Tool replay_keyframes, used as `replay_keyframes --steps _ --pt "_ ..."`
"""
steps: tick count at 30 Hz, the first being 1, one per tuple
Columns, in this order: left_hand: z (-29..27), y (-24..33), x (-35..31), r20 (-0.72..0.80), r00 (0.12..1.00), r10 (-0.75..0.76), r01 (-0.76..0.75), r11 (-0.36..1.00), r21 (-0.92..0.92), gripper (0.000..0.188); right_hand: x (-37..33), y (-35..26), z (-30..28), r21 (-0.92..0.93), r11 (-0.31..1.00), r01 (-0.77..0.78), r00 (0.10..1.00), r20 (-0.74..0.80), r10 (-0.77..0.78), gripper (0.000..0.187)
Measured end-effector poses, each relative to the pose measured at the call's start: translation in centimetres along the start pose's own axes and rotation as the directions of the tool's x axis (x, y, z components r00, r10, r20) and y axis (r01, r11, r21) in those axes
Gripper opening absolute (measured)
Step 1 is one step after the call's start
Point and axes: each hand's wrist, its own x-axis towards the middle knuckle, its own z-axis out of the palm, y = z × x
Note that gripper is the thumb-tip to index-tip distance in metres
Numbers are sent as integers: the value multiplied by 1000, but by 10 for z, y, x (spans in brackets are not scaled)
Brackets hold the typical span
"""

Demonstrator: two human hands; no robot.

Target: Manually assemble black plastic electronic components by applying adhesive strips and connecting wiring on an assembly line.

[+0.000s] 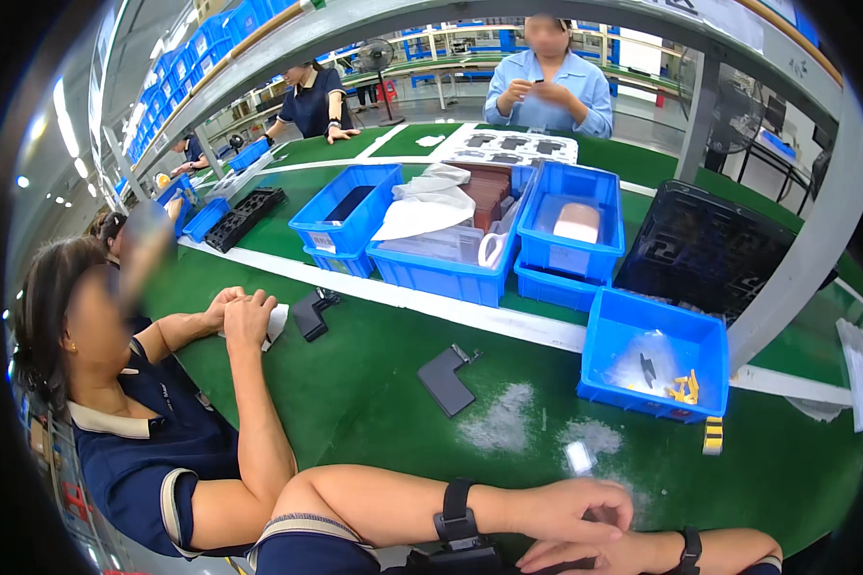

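My left hand [575,508] reaches in from the left, just over the near edge of the green bench. Its fingers are loosely curved and apart, with nothing visible in them. Just below lies my right hand [590,554], fingers stretched to the left; the left fingertips overlap it or touch it. Beyond my hands sits a small white block [579,458] among smears of white powder [501,419]. Farther off, a flat dark grey L-shaped part [446,381] with a small metal piece at its corner lies on the green surface [374,402].
A blue bin [599,391] holds yellow pieces and a clear bag. Behind stand more blue bins [441,278] and a black tray [710,244]. To the left a co-worker's hands [244,316] hold something white beside another dark part [309,316]. A grey post [796,249] rises at right.
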Motion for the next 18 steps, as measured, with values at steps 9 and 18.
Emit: replay_keyframes --steps 9,18 --pt "3 1 -1 -22 985 170 -163 968 193 19 3 -17 2 100 995 -16 995 97 6 32" --pt "3 -1 -1 -4 993 121 -119 977 179 24 6 -17 3 65 997 -33 985 172 22 34"
